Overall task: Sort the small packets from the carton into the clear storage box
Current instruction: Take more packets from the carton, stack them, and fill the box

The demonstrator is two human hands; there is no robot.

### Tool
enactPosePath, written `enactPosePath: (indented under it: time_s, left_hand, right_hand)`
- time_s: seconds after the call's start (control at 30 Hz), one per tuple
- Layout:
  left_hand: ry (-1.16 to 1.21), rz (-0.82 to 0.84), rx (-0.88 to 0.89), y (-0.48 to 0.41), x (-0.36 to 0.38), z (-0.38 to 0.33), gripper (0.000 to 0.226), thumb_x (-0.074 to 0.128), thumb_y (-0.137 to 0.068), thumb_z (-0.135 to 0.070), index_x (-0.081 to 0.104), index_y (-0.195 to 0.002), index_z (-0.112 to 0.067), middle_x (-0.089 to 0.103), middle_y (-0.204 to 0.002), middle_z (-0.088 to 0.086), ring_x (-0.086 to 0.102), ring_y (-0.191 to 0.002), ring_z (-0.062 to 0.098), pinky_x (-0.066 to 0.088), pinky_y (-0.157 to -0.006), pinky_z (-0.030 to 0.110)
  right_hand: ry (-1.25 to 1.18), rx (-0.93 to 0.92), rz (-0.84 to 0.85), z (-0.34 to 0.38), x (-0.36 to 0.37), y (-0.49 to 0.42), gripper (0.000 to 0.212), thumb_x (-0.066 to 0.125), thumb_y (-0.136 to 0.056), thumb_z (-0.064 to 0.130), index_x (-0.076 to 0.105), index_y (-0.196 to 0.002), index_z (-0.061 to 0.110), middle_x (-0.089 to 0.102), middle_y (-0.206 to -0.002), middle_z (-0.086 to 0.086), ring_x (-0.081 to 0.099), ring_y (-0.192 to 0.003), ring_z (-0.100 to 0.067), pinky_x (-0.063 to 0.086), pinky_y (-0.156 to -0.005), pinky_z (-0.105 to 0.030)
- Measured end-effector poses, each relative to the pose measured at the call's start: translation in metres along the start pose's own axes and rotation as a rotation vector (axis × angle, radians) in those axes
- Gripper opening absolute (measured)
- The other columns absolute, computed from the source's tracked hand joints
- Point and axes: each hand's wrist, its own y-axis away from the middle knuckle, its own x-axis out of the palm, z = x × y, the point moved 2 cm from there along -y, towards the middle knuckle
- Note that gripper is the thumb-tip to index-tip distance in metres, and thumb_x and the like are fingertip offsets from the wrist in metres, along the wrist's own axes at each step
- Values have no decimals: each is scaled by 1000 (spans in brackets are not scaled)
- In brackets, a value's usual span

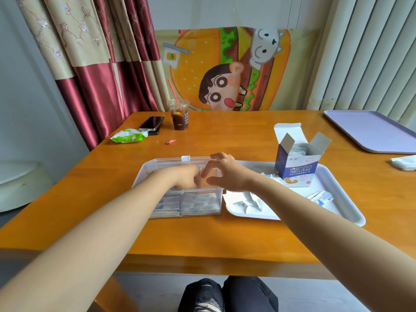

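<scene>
The clear storage box (pixel 157 164) sits on the wooden table in front of me, with stacks of small packets (pixel 198 204) showing through its near wall. My left hand (pixel 186 180) reaches down inside the box, fingers curled; what they hold is hidden. Above the box's right edge hovers my right hand (pixel 221 173), fingers spread and loosely bent, holding nothing. The opened blue and white carton (pixel 297 164) stands upright on a white tray (pixel 337 188) to the right, with packets inside it.
Loose white packets (pixel 246 202) and a blue-printed one (pixel 323 197) lie on the tray. Behind the box are an iced drink cup (pixel 179 115), a phone (pixel 152 123), a green wipes pack (pixel 128 136) and a red scrap (pixel 170 141). A lilac tray (pixel 369 131) and tissue (pixel 404 162) lie far right.
</scene>
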Motion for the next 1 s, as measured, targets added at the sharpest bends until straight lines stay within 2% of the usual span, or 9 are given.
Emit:
enactPosePath:
  time_s: [0.17, 0.27, 0.33, 0.43, 0.53, 0.67, 0.8, 0.9, 1.0]
  left_hand:
    - [42, 31, -12, -1, 3, 1, 27, 47, -96, -24, 64, -116, -17, 64, -110, 6, 58, -93, 23, 48, -82, 35]
    - [141, -30, -18, 4, -4, 1, 26, 47, -96, -23, 67, -102, -7, 60, -88, 6, 53, -78, 23, 44, -72, 33]
    - [205, -213, -54, 10, -15, -1, 24, 50, -94, -21, 70, -90, -10, 68, -85, 4, 60, -80, 22, 49, -76, 33]
    - [213, -684, -100, 27, -31, -21, 17, 52, -94, -21, 67, -98, -20, 68, -91, -5, 59, -88, 17, 43, -78, 28]
    - [282, -925, 69, 40, -30, -61, 18, 52, -93, -17, 63, -104, -23, 64, -92, -7, 58, -82, 13, 42, -71, 24]
    - [239, -777, 313, 26, -6, -109, 17, 54, -90, -16, 64, -104, -20, 63, -94, -3, 55, -81, 13, 47, -76, 30]
    - [79, -547, 305, -9, 32, -136, 39, 58, -91, -24, 50, -128, -15, 49, -126, 8, 43, -120, 25, 36, -97, 33]
    - [-15, -491, 226, -30, 52, -138, 54, 60, -90, -33, 42, -137, -12, 41, -136, 11, 32, -130, 28, 32, -104, 35]
    - [25, -522, 189, -42, 61, -137, 54, 65, -86, -33, 45, -133, -15, 43, -132, 9, 34, -126, 27, 34, -101, 33]
  right_hand:
    - [-16, -5, 6, 0, -1, 1, 18, 61, -90, 19, 68, -106, 21, 46, -137, -8, 23, -140, -22, 22, -107, -33]
    - [-58, -30, -48, 0, -9, 7, 18, 59, -91, 16, 69, -107, 16, 53, -132, -5, 33, -135, -18, 28, -101, -26]
    - [-93, -46, -186, -2, -22, 14, 17, 56, -92, 14, 70, -102, 15, 60, -121, -3, 51, -119, -16, 38, -92, -19]
    - [-205, 13, -339, -15, -39, 28, 18, 54, -92, 11, 71, -93, 17, 68, -98, 3, 68, -85, -12, 52, -77, -21]
    - [-249, 108, -333, -36, -47, 45, 21, 51, -91, 5, 69, -86, 16, 72, -81, -1, 70, -68, -15, 55, -64, -24]
    - [-145, 226, -253, -67, -51, 75, 19, 52, -89, 5, 66, -82, 16, 73, -79, -7, 69, -65, -17, 51, -56, -19]
    - [53, 407, -179, -103, -51, 106, 9, 60, -89, 15, 67, -93, 14, 71, -94, -9, 68, -84, -27, 53, -67, -31]
    - [171, 549, -143, -118, -41, 119, 40, 65, -86, 41, 63, -109, 8, 67, -106, -9, 62, -97, -28, 48, -78, -34]
    - [157, 583, -113, -121, -25, 121, 58, 68, -78, 55, 63, -101, 3, 68, -97, -10, 62, -92, -28, 47, -75, -37]
